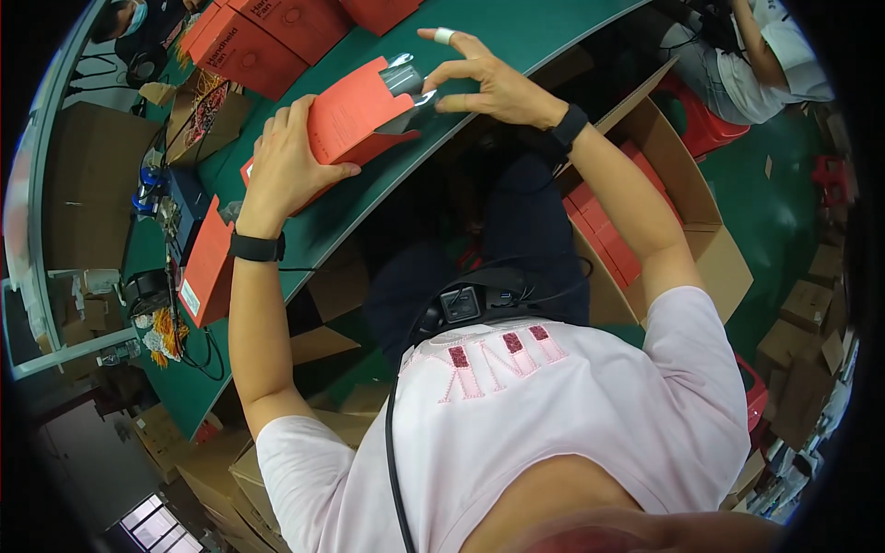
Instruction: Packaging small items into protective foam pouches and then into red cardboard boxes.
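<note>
My left hand [288,161] is wrapped round an orange-red carton [348,112], tilted over the green table with its end flaps open toward the right. A grey object in a clear plastic bag [402,79] sticks out of that open end; the rest of it is hidden inside. At the bag's shiny edge, the lower fingers of my right hand [493,88] pinch the plastic. One finger, with a white wrap round it, stretches out above. Beside my left wrist another orange-red carton [210,267] stands with a flap raised.
Several closed orange-red cartons [253,48] stand at the table's [406,35] far side. Cables and an orange-and-white cord bundle [168,334] lie at the left. Right of my legs, an open cardboard box [705,198] contains orange-red cartons. A person [770,64] sits at upper right.
</note>
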A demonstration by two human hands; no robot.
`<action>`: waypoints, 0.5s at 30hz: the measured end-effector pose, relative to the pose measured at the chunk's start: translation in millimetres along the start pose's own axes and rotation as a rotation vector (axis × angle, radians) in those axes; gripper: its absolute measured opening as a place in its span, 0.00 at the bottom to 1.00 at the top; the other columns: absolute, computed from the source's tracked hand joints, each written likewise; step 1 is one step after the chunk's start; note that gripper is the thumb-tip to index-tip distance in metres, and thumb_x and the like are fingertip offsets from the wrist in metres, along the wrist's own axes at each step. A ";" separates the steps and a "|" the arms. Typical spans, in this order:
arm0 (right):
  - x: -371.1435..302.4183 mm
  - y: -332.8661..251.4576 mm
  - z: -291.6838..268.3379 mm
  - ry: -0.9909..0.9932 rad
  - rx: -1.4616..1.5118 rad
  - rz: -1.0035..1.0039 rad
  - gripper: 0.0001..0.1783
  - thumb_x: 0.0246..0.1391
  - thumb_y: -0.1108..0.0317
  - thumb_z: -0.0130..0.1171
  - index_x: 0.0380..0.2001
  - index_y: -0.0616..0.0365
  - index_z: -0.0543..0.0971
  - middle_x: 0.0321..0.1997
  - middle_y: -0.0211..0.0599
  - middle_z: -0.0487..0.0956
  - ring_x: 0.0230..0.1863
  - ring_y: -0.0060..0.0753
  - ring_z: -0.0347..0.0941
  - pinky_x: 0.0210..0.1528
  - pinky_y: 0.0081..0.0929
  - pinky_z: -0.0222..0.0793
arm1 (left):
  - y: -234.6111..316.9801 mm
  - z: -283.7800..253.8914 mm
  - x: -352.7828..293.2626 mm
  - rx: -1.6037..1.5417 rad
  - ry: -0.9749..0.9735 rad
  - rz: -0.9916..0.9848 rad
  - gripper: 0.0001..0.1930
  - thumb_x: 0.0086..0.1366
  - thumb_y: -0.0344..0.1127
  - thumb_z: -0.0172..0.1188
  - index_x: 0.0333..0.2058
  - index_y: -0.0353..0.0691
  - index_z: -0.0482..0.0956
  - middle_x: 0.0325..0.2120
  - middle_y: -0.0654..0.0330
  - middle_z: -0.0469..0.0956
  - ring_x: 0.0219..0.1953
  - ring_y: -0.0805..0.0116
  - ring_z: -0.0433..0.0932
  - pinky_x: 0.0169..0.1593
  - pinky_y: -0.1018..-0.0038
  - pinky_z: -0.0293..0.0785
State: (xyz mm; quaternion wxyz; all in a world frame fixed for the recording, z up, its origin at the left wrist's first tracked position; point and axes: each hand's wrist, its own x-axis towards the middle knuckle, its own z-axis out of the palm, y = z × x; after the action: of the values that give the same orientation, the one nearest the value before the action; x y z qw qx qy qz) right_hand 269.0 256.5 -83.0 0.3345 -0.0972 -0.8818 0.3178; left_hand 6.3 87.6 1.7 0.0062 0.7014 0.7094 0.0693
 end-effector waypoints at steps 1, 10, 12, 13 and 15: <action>-2.0 3.8 -6.7 -0.010 -0.022 0.014 0.12 0.53 0.63 0.70 0.42 0.44 0.84 0.77 0.41 0.56 0.77 0.52 0.47 0.76 0.49 0.46 | -2.9 0.0 -1.1 -0.005 0.012 0.001 0.52 0.39 0.53 0.80 0.61 0.38 0.66 0.53 0.49 0.74 0.57 0.46 0.71 0.59 0.55 0.69; -14.6 23.1 -58.6 -0.095 -0.025 0.162 0.13 0.55 0.62 0.68 0.44 0.47 0.84 0.75 0.40 0.60 0.75 0.48 0.55 0.74 0.47 0.51 | -16.8 -2.9 -12.7 -0.071 -0.049 -0.073 0.51 0.40 0.51 0.80 0.62 0.36 0.66 0.51 0.46 0.76 0.56 0.45 0.72 0.60 0.55 0.68; -17.7 23.1 -62.0 -0.109 0.014 0.204 0.13 0.55 0.63 0.68 0.45 0.47 0.84 0.74 0.40 0.63 0.74 0.47 0.57 0.74 0.46 0.51 | -17.7 -2.1 -15.1 -0.082 -0.059 -0.100 0.52 0.41 0.51 0.80 0.63 0.36 0.65 0.51 0.46 0.76 0.56 0.46 0.73 0.60 0.55 0.68; -16.6 23.3 -62.3 -0.138 0.025 0.227 0.13 0.56 0.63 0.67 0.45 0.47 0.84 0.73 0.41 0.64 0.73 0.46 0.58 0.73 0.46 0.52 | -19.1 -1.2 -15.7 -0.069 -0.063 -0.100 0.52 0.42 0.51 0.80 0.64 0.36 0.64 0.51 0.46 0.76 0.56 0.46 0.72 0.60 0.55 0.68; -14.1 22.0 -65.6 -0.170 0.035 0.249 0.14 0.56 0.63 0.67 0.46 0.47 0.83 0.73 0.41 0.65 0.73 0.46 0.59 0.72 0.45 0.54 | -21.3 -1.8 -17.8 -0.058 -0.067 -0.101 0.53 0.42 0.51 0.80 0.65 0.36 0.64 0.52 0.46 0.76 0.56 0.46 0.72 0.61 0.55 0.68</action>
State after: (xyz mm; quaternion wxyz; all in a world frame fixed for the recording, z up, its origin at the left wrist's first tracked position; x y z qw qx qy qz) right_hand 321.6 300.7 -66.5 0.2182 -0.1726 -0.8825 0.3793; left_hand -14.9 69.5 -0.4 0.0539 0.6662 0.7409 0.0660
